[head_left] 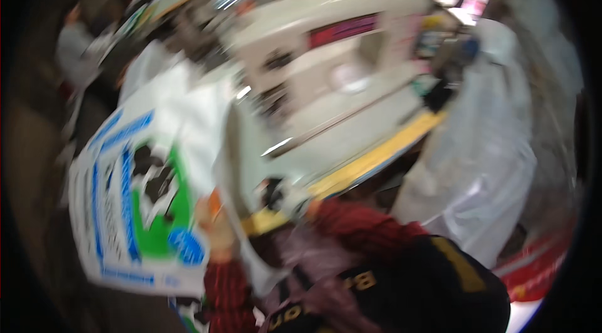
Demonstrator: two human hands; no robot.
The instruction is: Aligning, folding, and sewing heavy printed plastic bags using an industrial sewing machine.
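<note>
Gripping a white printed bag (135, 201) in left hand (213, 223), sewing machine (326, 38) beyond

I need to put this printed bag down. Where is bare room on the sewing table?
Though blurred, the pale table top looks bare between the sewing machine and the yellow front edge. Left, the printed bag covers it; behind the machine it is cluttered.

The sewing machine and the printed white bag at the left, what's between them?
In the head view, a plain white stretch of sheeting lies between the sewing machine and the printed bag; blur hides whether it belongs to the bag.
</note>
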